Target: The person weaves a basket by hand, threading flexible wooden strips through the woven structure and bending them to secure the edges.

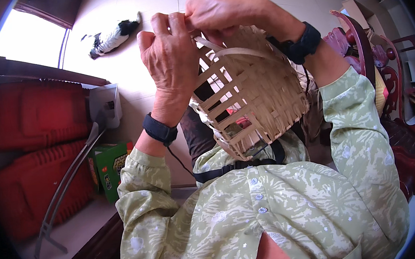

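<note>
A partly woven basket (262,86) of flat, pale bamboo strips rests on my lap, tilted. Its right side is densely woven, while gaps show between the strips on the left. My left hand (170,59) is closed on the basket's far left edge, fingers curled over it. Close against it, my right hand (223,14) is bent over the far edge with its fingers closed. A loose bamboo strip (240,52) arches across the weave from beneath my right hand. The fingertips of both hands are mostly hidden.
Red slatted plastic pieces (35,114) stand at the left, beside a grey-white container (110,105) and a green box (111,171). A black-and-white animal (115,37) lies on the tiled floor beyond. Carved dark-red wooden furniture (364,49) stands close on my right.
</note>
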The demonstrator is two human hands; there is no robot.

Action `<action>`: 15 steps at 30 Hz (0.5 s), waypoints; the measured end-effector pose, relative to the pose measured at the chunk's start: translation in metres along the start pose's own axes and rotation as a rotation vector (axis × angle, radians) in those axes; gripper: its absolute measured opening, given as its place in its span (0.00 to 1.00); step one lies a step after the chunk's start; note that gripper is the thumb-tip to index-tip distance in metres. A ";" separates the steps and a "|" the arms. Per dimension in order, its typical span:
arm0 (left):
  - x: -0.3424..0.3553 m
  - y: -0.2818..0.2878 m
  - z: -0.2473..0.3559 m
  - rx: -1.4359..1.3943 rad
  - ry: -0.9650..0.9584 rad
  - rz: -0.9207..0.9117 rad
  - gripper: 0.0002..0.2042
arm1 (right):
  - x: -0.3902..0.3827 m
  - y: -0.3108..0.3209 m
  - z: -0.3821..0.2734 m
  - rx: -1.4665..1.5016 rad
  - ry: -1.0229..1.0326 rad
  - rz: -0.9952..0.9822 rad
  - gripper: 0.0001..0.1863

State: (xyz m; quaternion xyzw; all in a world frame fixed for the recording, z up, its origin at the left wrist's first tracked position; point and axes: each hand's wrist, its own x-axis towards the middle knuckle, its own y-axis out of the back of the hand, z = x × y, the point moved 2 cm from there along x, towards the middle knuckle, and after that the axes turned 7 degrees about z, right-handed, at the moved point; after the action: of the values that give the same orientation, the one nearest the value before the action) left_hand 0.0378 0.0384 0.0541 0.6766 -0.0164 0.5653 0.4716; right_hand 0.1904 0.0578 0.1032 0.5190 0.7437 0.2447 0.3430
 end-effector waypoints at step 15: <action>0.024 0.022 -0.049 -0.408 -0.010 -0.031 0.17 | -0.017 -0.020 0.008 0.275 0.137 0.321 0.15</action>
State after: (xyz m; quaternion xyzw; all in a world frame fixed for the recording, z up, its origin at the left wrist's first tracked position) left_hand -0.0026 0.0704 0.0823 0.5698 -0.1224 0.5396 0.6076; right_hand 0.1887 0.0348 0.0881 0.6546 0.6996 0.2271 0.1746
